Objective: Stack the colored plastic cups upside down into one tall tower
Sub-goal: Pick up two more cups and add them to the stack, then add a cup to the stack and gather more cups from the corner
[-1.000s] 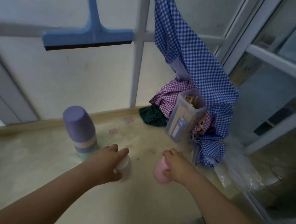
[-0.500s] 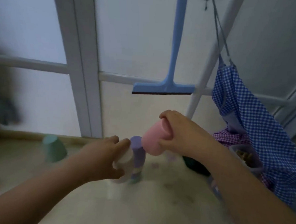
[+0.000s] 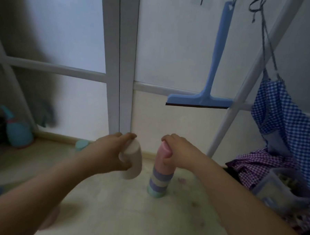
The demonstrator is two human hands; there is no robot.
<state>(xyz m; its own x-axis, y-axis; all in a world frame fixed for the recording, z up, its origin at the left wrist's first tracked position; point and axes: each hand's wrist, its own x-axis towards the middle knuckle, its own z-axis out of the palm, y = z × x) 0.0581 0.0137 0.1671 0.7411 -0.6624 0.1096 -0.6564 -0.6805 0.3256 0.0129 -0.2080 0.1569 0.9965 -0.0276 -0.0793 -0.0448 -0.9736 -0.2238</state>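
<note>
A tower of upside-down cups (image 3: 158,182) stands on the floor in the middle, banded purple, cream and green at the base. A pink cup (image 3: 162,158) sits upside down on top of it, with my right hand (image 3: 177,153) gripping its upper part. My left hand (image 3: 111,153) holds a cream cup (image 3: 133,163) upside down in the air, just left of the tower and apart from it. A teal cup (image 3: 81,144) lies on the floor by the skirting, behind my left wrist.
A white door frame (image 3: 125,62) rises behind the tower. A blue squeegee (image 3: 204,94) hangs on a white rack (image 3: 245,82) at right, with blue checked cloth (image 3: 285,122), purple checked cloth (image 3: 256,164) and a clear plastic container (image 3: 279,190). A teal toy (image 3: 18,131) stands far left.
My right hand has brought the pink cup down onto the top of the tower. My left hand keeps hold of the cream cup, now beside the tower. The camera has tilted up.
</note>
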